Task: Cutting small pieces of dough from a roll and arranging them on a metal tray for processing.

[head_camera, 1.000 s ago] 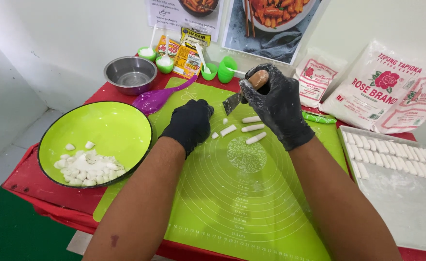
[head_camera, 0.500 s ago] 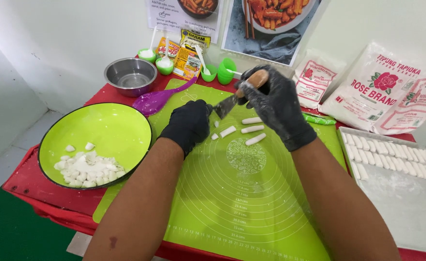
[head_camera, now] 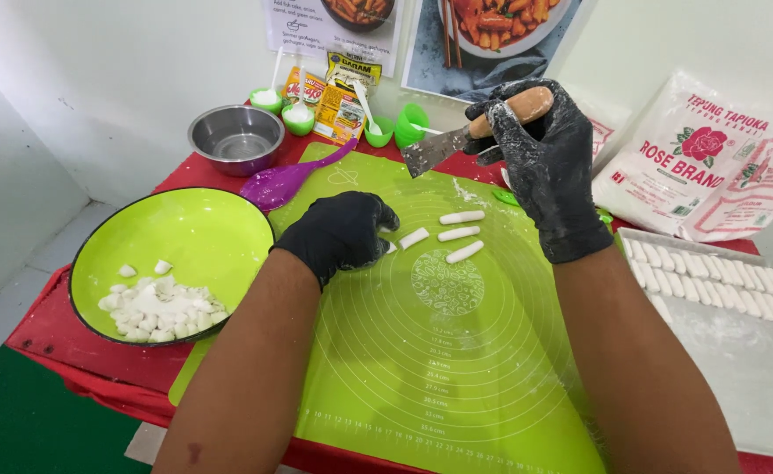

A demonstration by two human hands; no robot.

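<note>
The right hand, fingers clamped round the wooden handle of a small scraper knife raised over the far side of the green mat, and the left hand, fingers curled together, pins a soft, floury, probably sticky dough piece left of three dough sticks, best pinched lightly mid-length

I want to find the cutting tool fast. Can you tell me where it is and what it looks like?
Start at the big green mat on the red table. Above its far edge the right hand, in a floury black glove, is raised off the mat. In it is the scraper: a flat metal blade with a wooden handle, the only metal tool, unlike the purple spatula lying nearby.
</note>
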